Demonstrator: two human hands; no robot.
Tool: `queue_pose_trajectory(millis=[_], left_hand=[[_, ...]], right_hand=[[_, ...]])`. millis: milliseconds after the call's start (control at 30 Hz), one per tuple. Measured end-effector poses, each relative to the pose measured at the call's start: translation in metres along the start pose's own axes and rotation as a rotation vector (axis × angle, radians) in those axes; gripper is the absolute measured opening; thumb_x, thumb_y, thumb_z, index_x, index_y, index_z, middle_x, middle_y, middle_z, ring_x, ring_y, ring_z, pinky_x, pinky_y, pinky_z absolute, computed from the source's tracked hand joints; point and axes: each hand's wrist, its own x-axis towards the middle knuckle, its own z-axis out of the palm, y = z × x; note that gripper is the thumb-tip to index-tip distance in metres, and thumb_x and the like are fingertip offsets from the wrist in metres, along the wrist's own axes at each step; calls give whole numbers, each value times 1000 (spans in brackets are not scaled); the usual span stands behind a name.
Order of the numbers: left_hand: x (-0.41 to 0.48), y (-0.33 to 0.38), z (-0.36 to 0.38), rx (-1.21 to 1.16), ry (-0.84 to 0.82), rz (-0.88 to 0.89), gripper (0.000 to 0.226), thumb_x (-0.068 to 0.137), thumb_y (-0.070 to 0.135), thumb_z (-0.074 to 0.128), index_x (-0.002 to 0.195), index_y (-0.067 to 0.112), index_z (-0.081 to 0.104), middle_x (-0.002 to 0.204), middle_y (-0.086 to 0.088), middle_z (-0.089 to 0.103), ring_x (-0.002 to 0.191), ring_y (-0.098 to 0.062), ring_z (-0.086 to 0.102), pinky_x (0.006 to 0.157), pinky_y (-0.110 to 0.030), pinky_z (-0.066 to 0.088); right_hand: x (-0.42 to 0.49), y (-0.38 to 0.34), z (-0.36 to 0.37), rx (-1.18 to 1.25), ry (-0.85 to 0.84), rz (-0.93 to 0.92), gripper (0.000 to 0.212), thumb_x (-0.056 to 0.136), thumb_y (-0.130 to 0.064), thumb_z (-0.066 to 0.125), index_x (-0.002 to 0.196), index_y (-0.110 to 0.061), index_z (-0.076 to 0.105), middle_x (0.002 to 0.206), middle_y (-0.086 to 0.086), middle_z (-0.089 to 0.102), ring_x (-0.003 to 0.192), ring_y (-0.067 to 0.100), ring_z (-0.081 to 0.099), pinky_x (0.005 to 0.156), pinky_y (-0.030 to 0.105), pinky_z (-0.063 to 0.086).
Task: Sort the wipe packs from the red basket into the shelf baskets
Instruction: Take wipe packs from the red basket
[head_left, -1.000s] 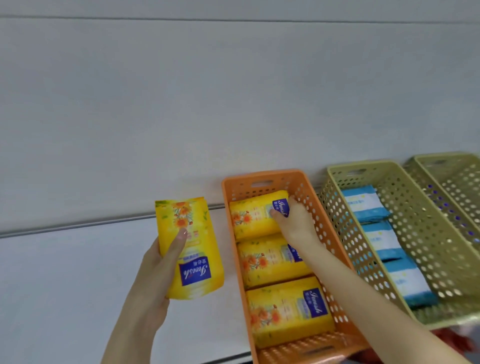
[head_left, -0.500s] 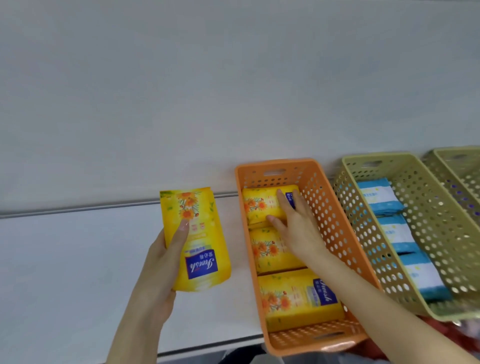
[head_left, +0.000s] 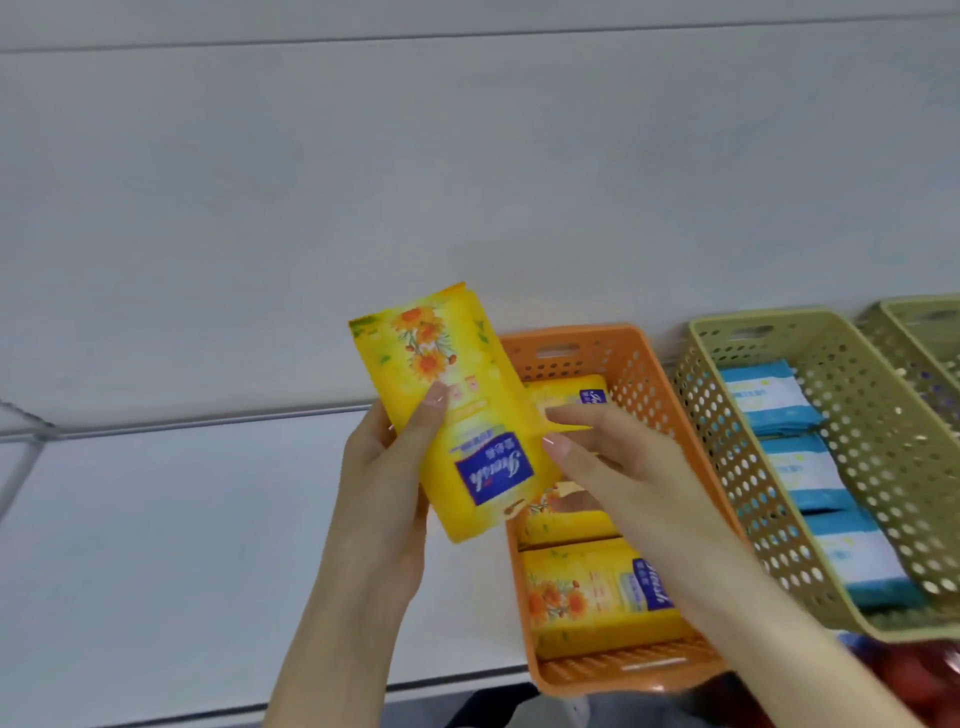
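My left hand (head_left: 384, 493) grips a yellow wipe pack (head_left: 488, 415) with orange flowers and a blue label, held tilted just left of the orange shelf basket (head_left: 639, 384). My right hand (head_left: 623, 467) is over that basket with its fingers extended, and its fingertips touch the pack's right edge. In the orange basket lie three yellow packs (head_left: 587, 592), the middle one largely hidden under my right hand. A sliver of the red basket (head_left: 930, 670) shows at the bottom right, under my right forearm.
An olive basket (head_left: 769, 317) to the right of the orange one holds three blue wipe packs (head_left: 763, 395). A second olive basket (head_left: 919, 306) stands at the far right edge. The white shelf board (head_left: 156, 519) stretches left, backed by a grey wall.
My left hand has carried the yellow pack right and up, to the orange basket's rim. My right hand has lifted off the packs in the basket and come to the held pack's edge.
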Motion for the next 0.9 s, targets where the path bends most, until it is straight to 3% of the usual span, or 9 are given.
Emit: queue_pose_trajectory(millis=[133, 300, 400, 500, 567, 633, 700, 800, 900], left_hand=[[-7, -9, 27, -97, 45, 97, 40, 64, 24, 73, 103, 18, 67, 100, -2, 75, 87, -19, 73, 64, -32, 59], [-19, -30, 49, -175, 19, 69, 28, 65, 18, 74, 93, 15, 72, 95, -7, 75, 82, -22, 73, 57, -29, 57], [-28, -43, 57, -116, 5, 32, 32, 61, 25, 78, 92, 17, 74, 94, -9, 75, 81, -27, 73, 57, -33, 57], [-29, -46, 56, 22, 12, 55, 43, 55, 36, 83, 96, 27, 72, 93, -2, 76, 82, -22, 74, 58, -32, 57], [-25, -46, 46, 138, 18, 105, 43, 58, 42, 85, 98, 32, 71, 96, 6, 75, 86, -12, 72, 60, -22, 56], [-20, -50, 29, 348, 139, 222, 39, 66, 55, 73, 100, 36, 66, 102, 16, 70, 93, 2, 65, 69, -14, 51], [-16, -55, 13, 536, 243, 295, 43, 69, 67, 63, 104, 41, 59, 107, 24, 61, 99, 10, 56, 79, -15, 44], [-12, -69, 1, 602, 184, 167, 62, 63, 68, 50, 119, 43, 46, 121, 26, 50, 110, 8, 50, 93, -24, 42], [-7, -82, 3, 562, 48, -25, 82, 63, 68, 51, 138, 42, 32, 143, 19, 37, 128, -5, 41, 103, -36, 41]], right_hand=[[-13, 16, -5, 29, 583, -152, 18, 77, -20, 73, 93, -25, 64, 89, -8, 67, 70, -2, 58, 63, 18, 49], [-20, 16, -7, 233, 464, -44, 28, 65, -30, 72, 88, -14, 70, 74, -3, 74, 63, 3, 66, 50, 15, 50], [-19, 19, -7, 300, 474, 2, 15, 70, -24, 75, 82, -14, 74, 75, -2, 75, 63, 2, 66, 53, 14, 48], [-17, 22, -13, 390, 431, 37, 30, 62, -30, 77, 86, -12, 75, 84, 7, 75, 74, 16, 70, 65, 27, 56], [-11, 18, -28, 404, 436, 29, 33, 57, -34, 78, 84, -15, 76, 84, 9, 75, 75, 21, 71, 67, 34, 58], [-4, 14, -53, 269, 491, -21, 21, 60, -32, 79, 78, -21, 76, 80, 4, 76, 69, 16, 71, 60, 30, 56], [4, 13, -79, -34, 552, -92, 6, 70, -27, 80, 73, -28, 75, 75, -5, 75, 68, 12, 71, 60, 29, 54], [14, 27, -89, -429, 517, -107, 17, 75, -25, 78, 64, -34, 69, 67, -18, 71, 65, 5, 68, 64, 32, 54], [21, 41, -67, -629, 403, -132, 21, 76, -27, 77, 64, -38, 65, 60, -21, 67, 62, 0, 65, 60, 27, 52]])
